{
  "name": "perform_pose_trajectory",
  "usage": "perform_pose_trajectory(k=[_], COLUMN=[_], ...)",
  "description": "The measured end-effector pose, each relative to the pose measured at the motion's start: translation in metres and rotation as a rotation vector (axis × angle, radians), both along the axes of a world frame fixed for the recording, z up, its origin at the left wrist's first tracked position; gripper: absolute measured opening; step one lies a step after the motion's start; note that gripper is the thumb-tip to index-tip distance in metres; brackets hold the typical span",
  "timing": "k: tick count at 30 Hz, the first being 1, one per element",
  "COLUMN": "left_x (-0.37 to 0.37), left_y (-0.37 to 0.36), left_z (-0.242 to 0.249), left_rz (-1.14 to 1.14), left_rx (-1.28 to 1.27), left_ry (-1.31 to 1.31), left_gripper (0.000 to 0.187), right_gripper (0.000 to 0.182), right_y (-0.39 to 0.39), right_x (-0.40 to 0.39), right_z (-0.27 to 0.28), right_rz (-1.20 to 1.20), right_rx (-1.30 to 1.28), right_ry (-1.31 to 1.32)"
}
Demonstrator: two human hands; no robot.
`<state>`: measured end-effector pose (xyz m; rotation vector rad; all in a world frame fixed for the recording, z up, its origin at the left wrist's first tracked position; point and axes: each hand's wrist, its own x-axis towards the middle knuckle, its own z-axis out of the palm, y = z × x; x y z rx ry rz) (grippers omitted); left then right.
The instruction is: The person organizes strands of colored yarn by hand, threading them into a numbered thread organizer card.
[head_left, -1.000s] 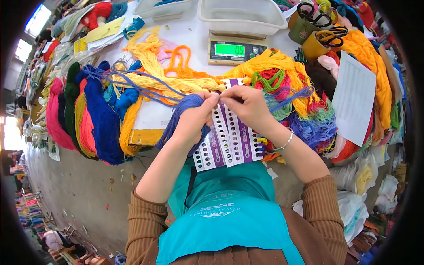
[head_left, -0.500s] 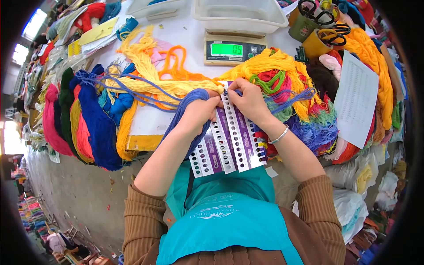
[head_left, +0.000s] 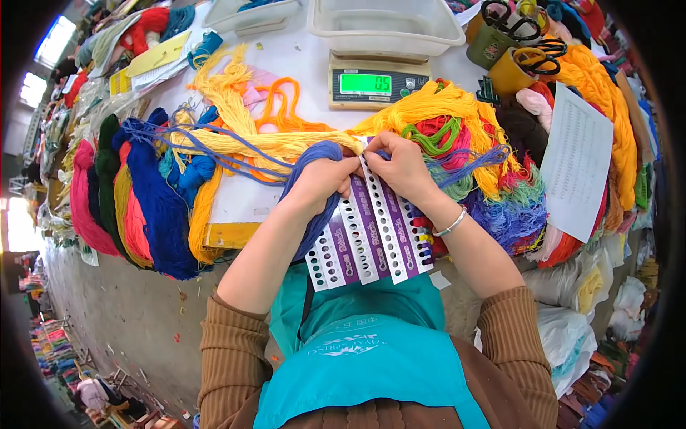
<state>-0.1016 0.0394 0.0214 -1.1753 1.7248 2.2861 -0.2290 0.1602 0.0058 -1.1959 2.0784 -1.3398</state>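
Note:
My left hand [head_left: 325, 180] is closed on the upper left of several purple and white punched thread cards [head_left: 377, 239], which fan out toward my apron. A hank of periwinkle blue thread [head_left: 306, 232] drapes along that hand and hangs beside the cards. At the top of the front card, my right hand [head_left: 401, 168] pinches with thumb and forefinger; some blue thread shows by these fingers, though the exact grip is hidden. Dark and coloured threads sit along the cards' right edge. Pale yellow thread [head_left: 286, 143] lies on the table just behind my left hand.
A digital scale [head_left: 380, 82] reads 0.5, with a clear plastic tub [head_left: 386, 39] behind it. Piles of coloured yarn [head_left: 161, 214] lie at left, more yarn [head_left: 500, 214] at right. Scissors stand in a yellow cup [head_left: 511, 70]; a printed sheet [head_left: 577, 161] leans on yarn.
My right fingertips have shifted slightly left along the top of the front card. The cards' lower ends sit a little lower. Both hands otherwise keep about the same place.

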Motion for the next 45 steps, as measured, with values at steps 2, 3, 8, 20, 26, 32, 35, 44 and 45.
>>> perform_pose_trajectory(k=[2, 3, 8, 20, 26, 32, 35, 44, 45], left_x=[-0.001, -0.001, 0.013, 0.025, 0.011, -0.002, -0.007, 0.076, 0.097], left_y=[0.000, 0.002, -0.004, 0.004, 0.003, 0.001, -0.001, -0.058, -0.075], left_z=[-0.005, -0.005, 0.000, 0.020, 0.011, 0.008, -0.010, 0.026, 0.030], left_rz=[-0.006, -0.014, -0.037, 0.009, -0.053, -0.342, -0.307, 0.132, 0.109], left_rx=[-0.022, -0.091, -0.350, -0.034, -0.050, -0.886, -1.080, 0.557, 0.535], left_ry=[-0.030, -0.046, 0.015, 0.206, 0.032, 0.131, 0.280, 0.371, 0.391], left_gripper=[0.027, 0.026, 0.015, 0.014, 0.024, 0.017, 0.016, 0.024, 0.026], right_gripper=[0.015, 0.014, 0.014, 0.034, 0.027, 0.036, 0.039, 0.044, 0.049], right_y=[0.000, -0.001, -0.001, -0.007, -0.012, -0.001, -0.003, -0.015, -0.017], right_x=[-0.001, 0.000, -0.001, -0.001, -0.008, -0.016, -0.016, -0.012, -0.011], right_z=[-0.001, -0.001, 0.009, 0.009, 0.020, 0.016, 0.015, 0.024, 0.025], right_rz=[0.004, 0.014, 0.081, 0.114, 0.128, 0.225, 0.260, 0.280, 0.274], right_rx=[0.007, -0.020, 0.084, 0.261, 0.219, 0.139, 0.143, 0.395, 0.404], right_ry=[-0.002, -0.008, -0.033, 0.129, -0.402, -0.462, -0.478, -0.123, -0.070])
